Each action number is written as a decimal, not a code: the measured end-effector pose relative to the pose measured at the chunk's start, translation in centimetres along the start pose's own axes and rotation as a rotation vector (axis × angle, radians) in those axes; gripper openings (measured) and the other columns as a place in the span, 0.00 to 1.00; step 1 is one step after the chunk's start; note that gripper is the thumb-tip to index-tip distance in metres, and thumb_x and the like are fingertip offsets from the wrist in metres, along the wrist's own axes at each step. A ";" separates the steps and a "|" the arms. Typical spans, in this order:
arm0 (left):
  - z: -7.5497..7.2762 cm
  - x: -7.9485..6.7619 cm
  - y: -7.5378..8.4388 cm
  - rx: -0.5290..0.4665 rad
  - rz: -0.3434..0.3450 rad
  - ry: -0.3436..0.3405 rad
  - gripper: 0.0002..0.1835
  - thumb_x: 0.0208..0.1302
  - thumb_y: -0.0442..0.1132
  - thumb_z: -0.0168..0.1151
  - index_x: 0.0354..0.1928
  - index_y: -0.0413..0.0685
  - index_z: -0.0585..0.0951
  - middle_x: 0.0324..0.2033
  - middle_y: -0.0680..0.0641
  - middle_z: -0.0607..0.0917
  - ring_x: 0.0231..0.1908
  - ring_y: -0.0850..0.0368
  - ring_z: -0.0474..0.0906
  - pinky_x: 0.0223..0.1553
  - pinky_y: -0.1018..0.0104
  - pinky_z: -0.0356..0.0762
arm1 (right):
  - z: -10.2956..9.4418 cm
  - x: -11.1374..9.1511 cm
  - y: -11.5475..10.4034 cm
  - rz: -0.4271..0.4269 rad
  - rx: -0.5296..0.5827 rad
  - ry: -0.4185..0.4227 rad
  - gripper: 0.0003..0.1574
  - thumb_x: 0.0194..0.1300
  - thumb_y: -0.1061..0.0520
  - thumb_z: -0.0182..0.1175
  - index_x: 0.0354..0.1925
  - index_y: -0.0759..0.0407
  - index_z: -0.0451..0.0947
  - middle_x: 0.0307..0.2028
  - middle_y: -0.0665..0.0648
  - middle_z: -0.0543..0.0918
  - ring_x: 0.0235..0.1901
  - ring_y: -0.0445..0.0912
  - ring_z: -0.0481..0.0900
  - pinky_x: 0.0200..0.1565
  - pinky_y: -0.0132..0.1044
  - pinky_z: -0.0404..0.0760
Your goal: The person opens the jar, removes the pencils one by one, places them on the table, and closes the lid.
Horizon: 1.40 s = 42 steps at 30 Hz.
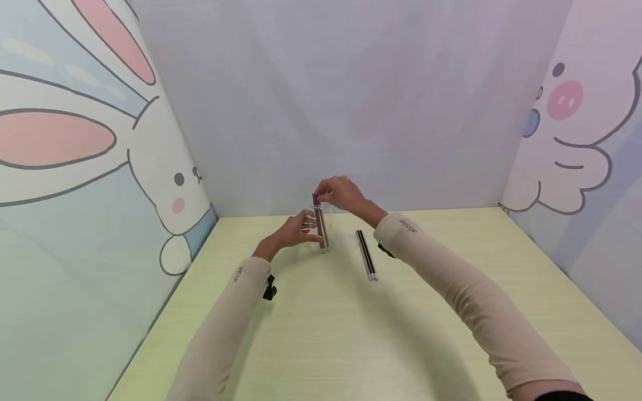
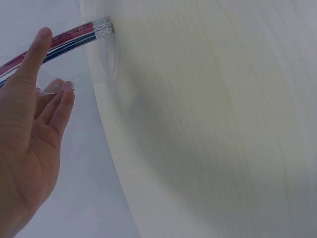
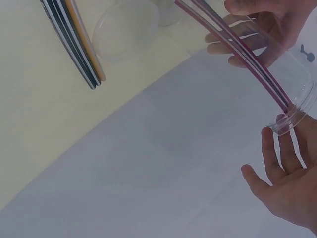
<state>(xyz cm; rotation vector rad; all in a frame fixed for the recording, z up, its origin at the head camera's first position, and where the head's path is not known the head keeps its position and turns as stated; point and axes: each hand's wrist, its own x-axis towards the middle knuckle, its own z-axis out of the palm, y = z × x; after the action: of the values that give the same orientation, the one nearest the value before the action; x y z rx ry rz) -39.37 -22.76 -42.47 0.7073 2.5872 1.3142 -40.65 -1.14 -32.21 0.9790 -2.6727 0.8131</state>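
"Pencils [image 2: 74, 38], slim, silver-ended, red and dark: where?"

"Bunched inside a round, clear plastic jar [image 3: 297, 72], which the left hand [image 1: 292, 231] grips."

"And the right hand [image 1: 343, 192]?"

"Fingers spread, touching the jar's rim, just beside the pencils' tops."

There are two hands [image 1: 343, 194] and one clear jar [image 3: 296, 69]; inside are at least two pencils [image 1: 320, 223]; at its four o'clock lie one lid [image 3: 126, 27] and at least two loose pencils [image 1: 366, 255].
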 end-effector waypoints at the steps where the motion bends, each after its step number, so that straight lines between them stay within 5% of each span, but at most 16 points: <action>1: 0.0 0.0 0.0 0.001 0.002 0.000 0.37 0.63 0.41 0.77 0.67 0.45 0.65 0.65 0.40 0.77 0.67 0.44 0.75 0.69 0.54 0.75 | 0.0 0.0 0.0 -0.002 0.008 0.003 0.10 0.73 0.58 0.67 0.50 0.57 0.88 0.45 0.56 0.90 0.46 0.50 0.86 0.50 0.47 0.87; 15: 0.0 -0.3 0.4 0.017 0.004 0.003 0.36 0.64 0.39 0.76 0.67 0.44 0.65 0.65 0.37 0.78 0.67 0.43 0.76 0.69 0.54 0.75 | 0.8 -0.2 0.3 0.005 0.068 0.064 0.07 0.73 0.58 0.67 0.47 0.56 0.88 0.43 0.55 0.91 0.45 0.48 0.88 0.47 0.46 0.88; 28: 0.3 0.3 0.3 0.006 0.053 -0.009 0.36 0.63 0.37 0.77 0.66 0.42 0.65 0.63 0.36 0.79 0.66 0.39 0.76 0.68 0.53 0.76 | -0.4 -0.5 0.2 -0.051 0.032 0.152 0.10 0.73 0.58 0.67 0.49 0.59 0.90 0.45 0.57 0.91 0.45 0.50 0.88 0.50 0.48 0.87; 42: 0.1 0.2 0.3 0.015 -0.005 -0.013 0.37 0.63 0.39 0.77 0.68 0.44 0.64 0.66 0.37 0.77 0.67 0.43 0.75 0.69 0.54 0.75 | -2.6 0.4 0.0 -0.116 0.022 0.216 0.11 0.72 0.60 0.67 0.49 0.61 0.89 0.46 0.60 0.91 0.46 0.50 0.89 0.59 0.49 0.83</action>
<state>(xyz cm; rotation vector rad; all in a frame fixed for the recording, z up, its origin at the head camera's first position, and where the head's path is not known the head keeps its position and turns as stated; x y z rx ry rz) -39.42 -22.39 -42.27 0.7094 2.5898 1.2863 -41.00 0.05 -29.86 0.9794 -2.4068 0.8722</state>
